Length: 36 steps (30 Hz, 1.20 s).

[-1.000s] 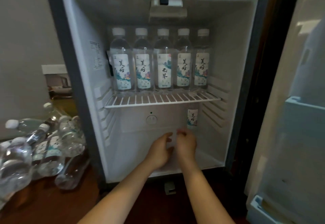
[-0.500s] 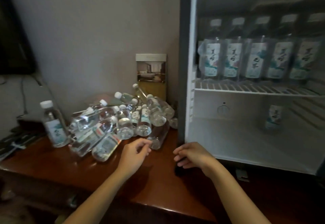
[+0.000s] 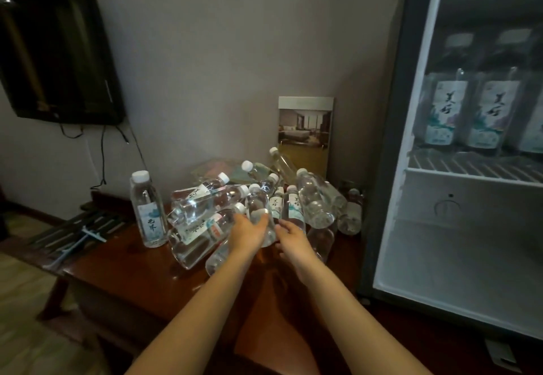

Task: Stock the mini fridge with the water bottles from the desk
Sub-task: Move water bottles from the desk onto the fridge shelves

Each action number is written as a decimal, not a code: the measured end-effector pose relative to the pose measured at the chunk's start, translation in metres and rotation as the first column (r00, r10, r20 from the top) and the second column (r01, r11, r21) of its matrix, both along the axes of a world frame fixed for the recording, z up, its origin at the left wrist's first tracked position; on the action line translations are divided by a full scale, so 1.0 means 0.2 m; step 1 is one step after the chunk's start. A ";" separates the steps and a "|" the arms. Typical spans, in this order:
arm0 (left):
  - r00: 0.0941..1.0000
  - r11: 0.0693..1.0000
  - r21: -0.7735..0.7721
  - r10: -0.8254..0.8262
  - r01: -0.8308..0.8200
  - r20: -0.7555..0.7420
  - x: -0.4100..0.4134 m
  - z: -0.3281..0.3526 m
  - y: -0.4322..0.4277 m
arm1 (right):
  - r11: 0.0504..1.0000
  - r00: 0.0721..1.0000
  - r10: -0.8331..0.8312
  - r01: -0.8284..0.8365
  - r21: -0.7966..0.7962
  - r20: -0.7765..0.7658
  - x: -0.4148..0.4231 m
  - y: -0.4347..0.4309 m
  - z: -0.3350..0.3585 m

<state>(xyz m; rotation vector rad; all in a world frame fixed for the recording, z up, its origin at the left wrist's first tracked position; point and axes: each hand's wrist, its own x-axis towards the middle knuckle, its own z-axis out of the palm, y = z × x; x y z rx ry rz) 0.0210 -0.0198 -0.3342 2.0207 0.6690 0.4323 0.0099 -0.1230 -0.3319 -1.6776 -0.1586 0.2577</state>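
Note:
Several clear water bottles (image 3: 202, 216) lie in a heap on the brown desk (image 3: 141, 268); one more bottle (image 3: 147, 210) stands upright at the heap's left. My left hand (image 3: 248, 232) curls round the lower end of a bottle (image 3: 258, 205) at the front of the heap. Just to its right, my right hand (image 3: 291, 238) reaches in with loosely spread fingers near a labelled bottle (image 3: 293, 207) and holds nothing. The open mini fridge (image 3: 393, 168) stands at the right, with labelled bottles (image 3: 443, 113) upright on its wire shelf (image 3: 470, 166).
A framed room photo (image 3: 305, 130) leans on the wall behind the heap. A dark TV (image 3: 55, 51) hangs at the upper left with cables below it. Thin utensils (image 3: 76, 233) lie at the desk's left end. The fridge's lower compartment (image 3: 455, 257) shows bare white floor.
My view swung left from the fridge to the desk. Both hands left the fridge's lower compartment and moved to the heap, where my left hand closed round a bottle.

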 end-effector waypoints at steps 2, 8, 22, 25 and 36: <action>1.000 0.997 -0.073 -0.013 0.015 0.025 0.01 -0.01 0.01 | 1.000 1.000 0.007 -0.007 0.014 -0.005 0.03 0.05 0.00; 0.973 0.881 -0.440 -0.089 0.176 0.211 -0.02 -0.03 0.08 | 0.982 0.996 0.028 -0.011 0.190 -0.087 0.09 0.17 -0.03; 0.913 0.674 -0.616 -0.313 0.408 0.262 -0.12 0.04 0.13 | 0.745 0.952 0.132 0.089 0.661 -0.277 -0.03 0.06 -0.03; 0.850 0.555 -0.651 -0.422 0.518 0.316 -0.17 0.06 0.10 | 0.603 0.916 0.316 0.008 0.798 -0.248 -0.08 -0.01 0.00; 0.791 0.632 -0.484 -0.413 0.606 0.451 -0.34 0.16 -0.09 | 0.740 0.909 0.404 -0.262 0.619 -0.098 -0.19 -0.32 0.06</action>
